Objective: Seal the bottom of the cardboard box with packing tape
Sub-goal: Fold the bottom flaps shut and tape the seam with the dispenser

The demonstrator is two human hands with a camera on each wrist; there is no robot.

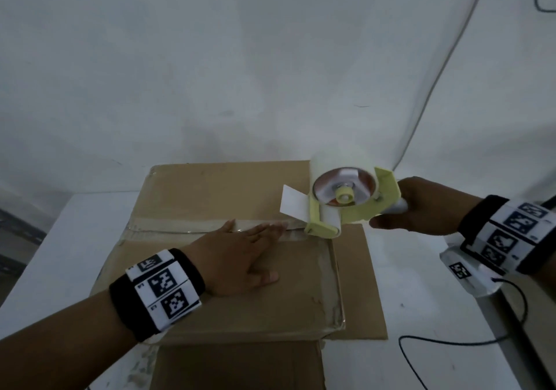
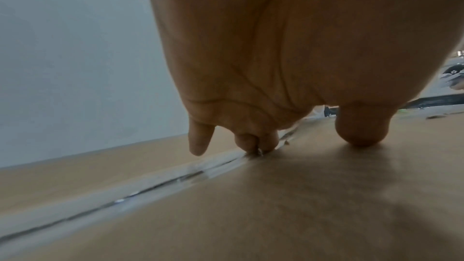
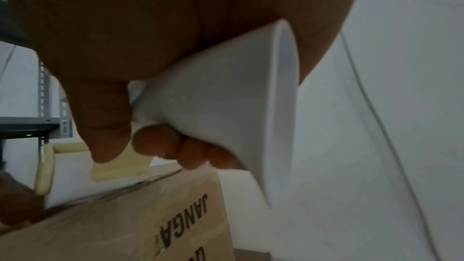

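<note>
A brown cardboard box [image 1: 210, 185] lies bottom up on the white table, its two flaps meeting at a centre seam covered by clear tape [image 1: 180, 224]. My left hand [image 1: 240, 248] lies flat on the box, fingers straight, fingertips [image 2: 256, 144] pressing the tape [image 2: 155, 182] on the seam. My right hand [image 1: 421, 206] grips the white handle [image 3: 220, 106] of a pale yellow tape dispenser [image 1: 346, 200]. The dispenser hovers over the right end of the seam, with a loose tab of tape sticking out to the left.
An outer flap [image 1: 364, 284] spreads flat on the white table [image 1: 421, 299] to the right of the box, another toward me at the bottom. A black cable [image 1: 451, 343] runs across the table at the right. A white wall stands close behind the box.
</note>
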